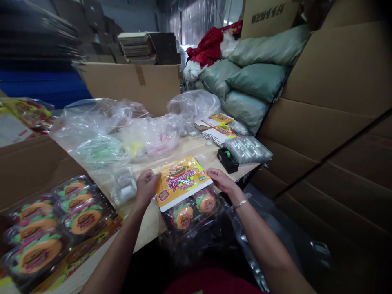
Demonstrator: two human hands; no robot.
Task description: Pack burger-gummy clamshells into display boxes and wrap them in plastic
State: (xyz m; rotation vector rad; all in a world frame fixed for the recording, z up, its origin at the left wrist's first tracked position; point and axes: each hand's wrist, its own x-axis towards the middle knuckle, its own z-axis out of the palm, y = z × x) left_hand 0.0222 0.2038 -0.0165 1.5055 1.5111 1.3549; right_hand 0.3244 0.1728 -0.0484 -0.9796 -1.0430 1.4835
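Both my hands grip a burger-toy pack at the table's near edge. Its yellow header card (pixel 181 180) sits on top, with a clear blister holding two orange burger toys (pixel 193 208) below, inside a clear plastic bag (pixel 214 241). My left hand (pixel 146 187) pinches the card's left edge with curled fingers. My right hand (pixel 221 180) holds the card's right edge, fingers pressed on it. A small empty clear blister (pixel 124 188) lies just left of my left hand.
Finished burger packs (pixel 52 228) are stacked at the near left. Crumpled clear bags (pixel 122 130) cover the wooden table's (pixel 150 222) middle. Header cards (pixel 219 128), a blister tray (pixel 248 149) and a black tape dispenser (pixel 228 159) lie at the right. Cardboard boxes (pixel 330 106) surround the table.
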